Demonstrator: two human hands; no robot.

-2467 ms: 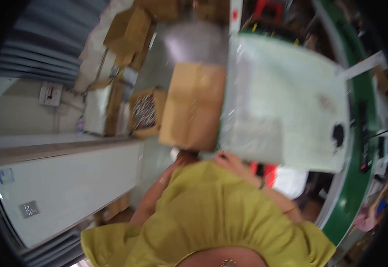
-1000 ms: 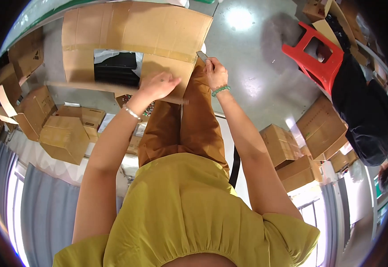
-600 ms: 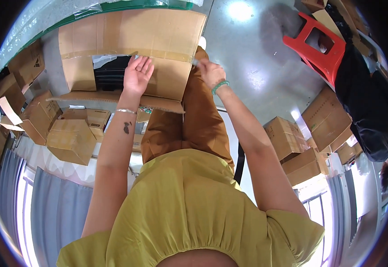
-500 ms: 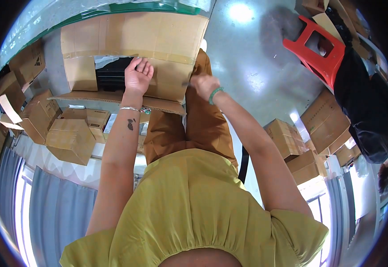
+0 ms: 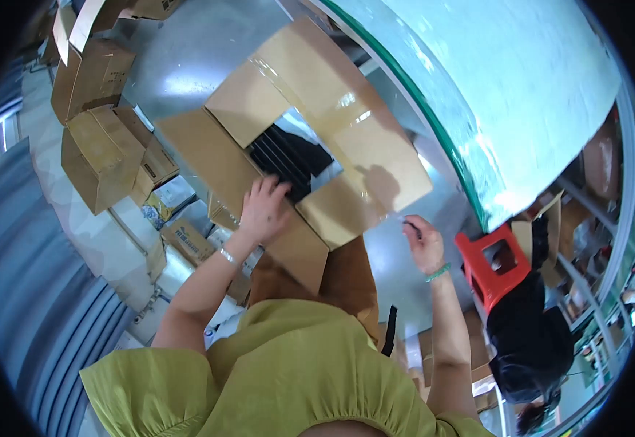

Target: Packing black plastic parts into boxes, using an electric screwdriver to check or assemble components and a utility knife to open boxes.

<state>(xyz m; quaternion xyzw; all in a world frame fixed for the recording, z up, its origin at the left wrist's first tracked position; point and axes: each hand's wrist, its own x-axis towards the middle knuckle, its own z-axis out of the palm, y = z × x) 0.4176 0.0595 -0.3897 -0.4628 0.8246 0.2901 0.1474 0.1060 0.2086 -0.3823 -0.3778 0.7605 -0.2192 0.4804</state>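
A cardboard carton (image 5: 396, 156) stands in front of me with its flaps partly spread and clear tape along them. Through the gap show black ribbed things (image 5: 282, 162) and some clear plastic. My left hand (image 5: 265, 211) rests on the near flap (image 5: 219, 160) at the gap's edge, fingers spread and holding nothing. Just off the carton's right corner, my right hand (image 5: 425, 246) has its fingers curled round a small thin thing, its tip pale; its kind is too small to tell.
A table with a green edge (image 5: 434, 124) and clear covering lies beyond the carton. At right are a red stool (image 5: 493, 266) and a person in black (image 5: 528, 339). Cartons (image 5: 102, 149) stand at left, before a grey-blue curtain (image 5: 41, 269).
The view has turned, so the carton sits slanted. My left hand, palm up before, now lies palm down on the near flap. My right hand has moved off to the carton's right corner.
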